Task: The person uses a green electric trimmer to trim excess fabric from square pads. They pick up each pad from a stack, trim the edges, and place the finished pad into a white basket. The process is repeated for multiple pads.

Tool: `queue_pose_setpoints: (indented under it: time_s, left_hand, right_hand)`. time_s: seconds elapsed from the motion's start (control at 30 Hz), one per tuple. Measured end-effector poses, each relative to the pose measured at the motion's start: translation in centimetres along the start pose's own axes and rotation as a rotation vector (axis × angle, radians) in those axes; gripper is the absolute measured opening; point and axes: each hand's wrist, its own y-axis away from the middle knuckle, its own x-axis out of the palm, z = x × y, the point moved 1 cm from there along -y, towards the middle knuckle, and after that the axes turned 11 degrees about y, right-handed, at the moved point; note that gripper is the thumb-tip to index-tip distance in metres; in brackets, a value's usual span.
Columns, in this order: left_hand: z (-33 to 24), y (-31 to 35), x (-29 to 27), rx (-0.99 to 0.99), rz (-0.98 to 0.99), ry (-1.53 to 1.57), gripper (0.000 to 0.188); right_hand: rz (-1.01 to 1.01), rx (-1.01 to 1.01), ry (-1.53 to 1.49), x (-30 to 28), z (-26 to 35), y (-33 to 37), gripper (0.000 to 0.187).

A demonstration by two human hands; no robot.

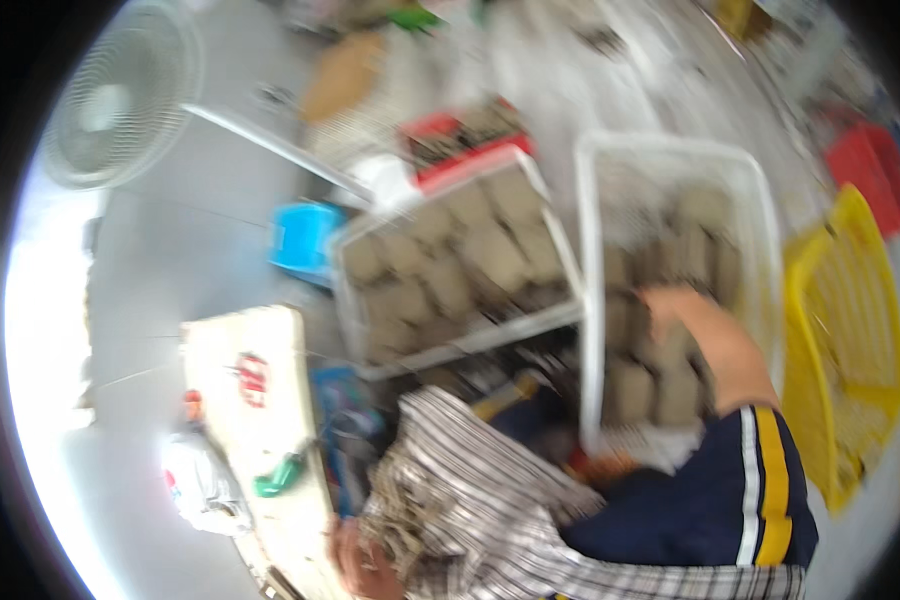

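My right arm, in a dark blue sleeve with white and yellow stripes, reaches into a white plastic basket (588,250). There my right hand (672,303) is among several greyish-brown, rounded bundles (677,390); its fingers are smeared by motion, so a grip cannot be made out. Low in the picture, my left hand (363,562) is beside a tangle of tan strands (402,505) on the striped cloth (470,440) over my lap. Blur hides whether its fingers hold anything.
Similar bundles fill a white tray (457,357) left of the basket. Around them are a red box (470,170), a blue container (302,240), a yellow basket (830,330) and a white fan (110,105). A cream-coloured box (220,370) with a green object (278,477) stands at left.
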Motion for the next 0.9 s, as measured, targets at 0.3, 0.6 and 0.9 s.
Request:
queue_pose_setpoints:
  time_s: [0.3,0.6,0.9]
  left_hand:
    - [-1.9,-1.3,1.2,0.116,0.055,-0.085,0.035]
    - [-5.9,-2.6,2.1,0.36,-0.031,-0.248,0.032]
    - [-4.4,-2.1,1.9,0.357,-0.044,-0.173,0.032]
  right_hand:
    - [0.235,0.092,-0.042,2.3,-1.7,-4.4,0.126]
    - [0.311,0.009,-0.205,2.6,-2.2,-1.3,0.12]
    - [0.321,-0.04,0.024,-0.5,0.6,1.3,0.123]
